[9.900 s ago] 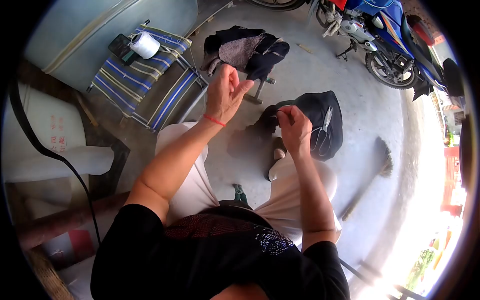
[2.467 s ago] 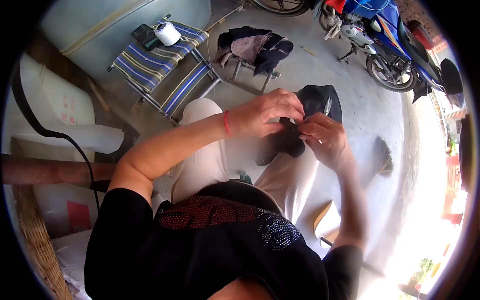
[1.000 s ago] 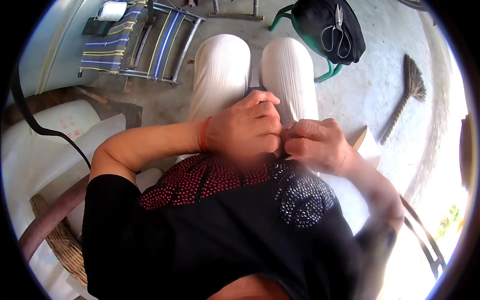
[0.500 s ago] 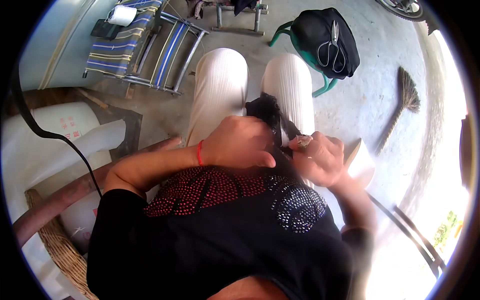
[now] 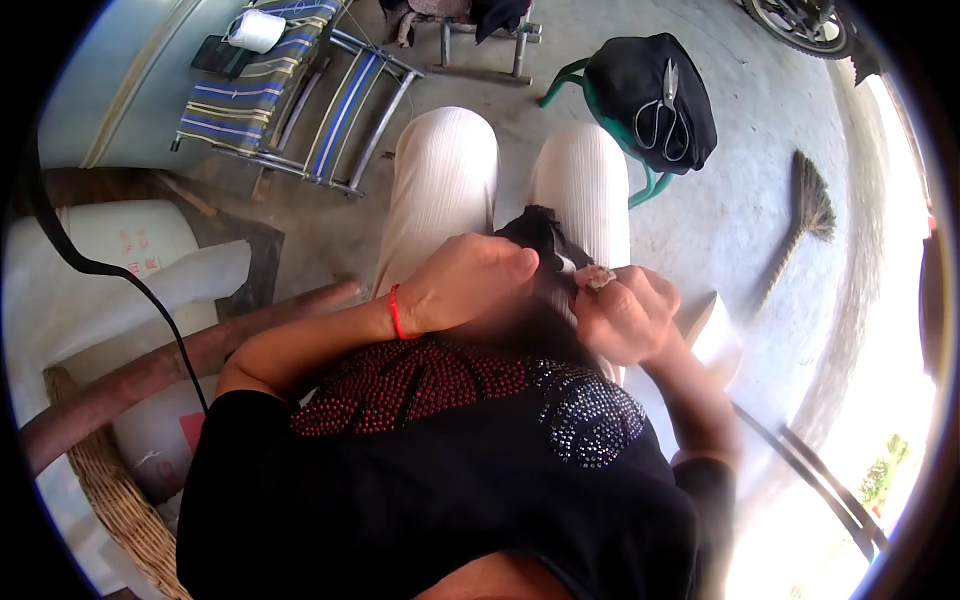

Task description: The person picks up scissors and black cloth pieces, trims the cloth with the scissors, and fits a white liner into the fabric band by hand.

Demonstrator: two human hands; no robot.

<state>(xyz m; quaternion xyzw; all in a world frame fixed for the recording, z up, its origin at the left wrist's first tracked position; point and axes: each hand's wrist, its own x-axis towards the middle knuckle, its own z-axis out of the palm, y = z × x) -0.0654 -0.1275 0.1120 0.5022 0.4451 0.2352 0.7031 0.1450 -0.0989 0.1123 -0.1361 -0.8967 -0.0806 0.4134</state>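
Note:
A dark piece of black cloth (image 5: 536, 228) lies bunched over my lap between the white trouser legs. My left hand (image 5: 465, 282), with a red cord on its wrist, is closed beside the cloth's left edge. Its thumb points toward the cloth, and whatever its curled fingers hold is hidden. On the other side, my right hand (image 5: 632, 312) is closed with its fingertips pinching the cloth's right part. A pale, crumpled wrapping (image 5: 600, 277) shows on one of its fingers. Just below the hands, the cloth merges with the black beaded shirt.
Scissors (image 5: 669, 115) rest on a black cloth-covered green stool (image 5: 650, 185) ahead. A striped folding chair (image 5: 255, 95) at left carries a white thread spool (image 5: 256, 31). A broom (image 5: 812, 205) lies on the right floor; a wicker basket (image 5: 125, 510) stands at lower left.
My left hand has drawn a little up and left off the black cloth, with its thumb raised. The right hand keeps its pinch. The whole view has shifted slightly.

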